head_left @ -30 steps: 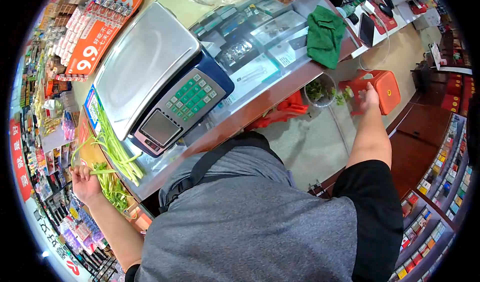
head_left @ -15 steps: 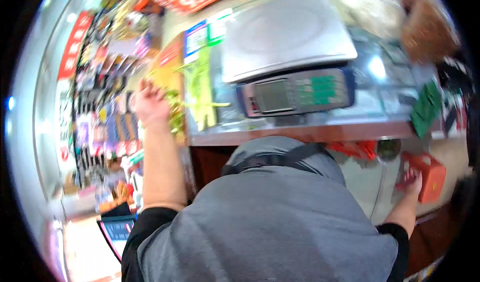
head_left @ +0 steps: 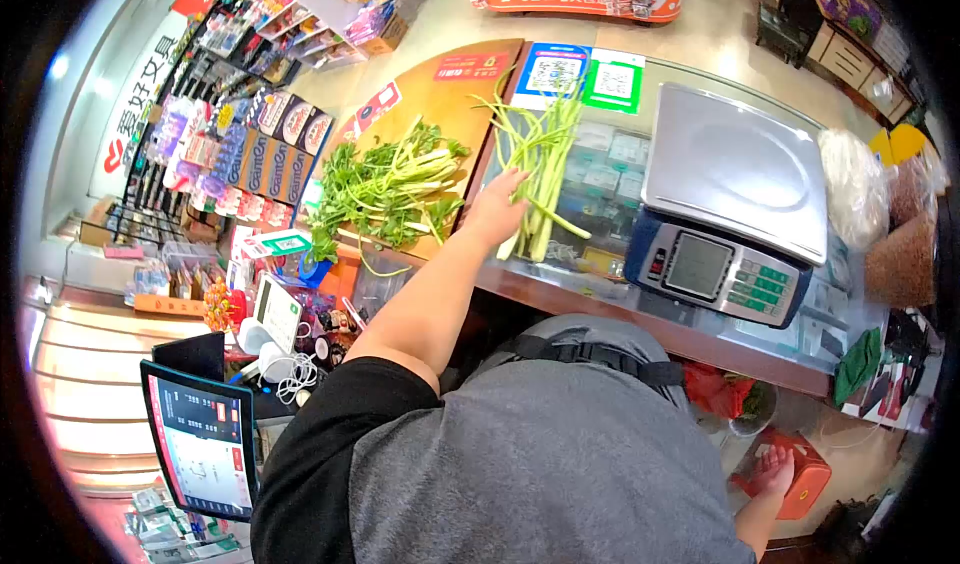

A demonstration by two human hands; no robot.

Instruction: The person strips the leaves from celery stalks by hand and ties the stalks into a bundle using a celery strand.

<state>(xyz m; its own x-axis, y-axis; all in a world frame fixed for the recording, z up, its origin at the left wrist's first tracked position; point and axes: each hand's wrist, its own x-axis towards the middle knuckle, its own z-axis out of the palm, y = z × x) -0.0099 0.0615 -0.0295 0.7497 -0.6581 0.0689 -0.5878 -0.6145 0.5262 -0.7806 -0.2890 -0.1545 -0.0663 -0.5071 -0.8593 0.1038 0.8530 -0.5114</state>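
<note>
My left hand [head_left: 497,207] is at the long green stalks [head_left: 550,169] on the glass counter, its fingers closed on one stalk that slants down to the right. Left of it, a heap of leafy green stems [head_left: 395,184] lies on the orange-brown board. My right hand [head_left: 772,471] is low on the right by the orange-red bin [head_left: 805,484], palm up with the fingers apart and nothing in them. A clear container with greens [head_left: 752,409] stands just above that hand.
A scale [head_left: 735,174] stands on the counter, right of the stalks. Printed code cards [head_left: 613,82] lie behind them. Plastic bags [head_left: 850,189] and a green cloth [head_left: 858,364] are at the right. A monitor [head_left: 200,439] stands at the lower left.
The view has turned toward the left side. My left hand has moved from the leafy heap's side to the bare stalks on the counter. My right hand remains by the bin.
</note>
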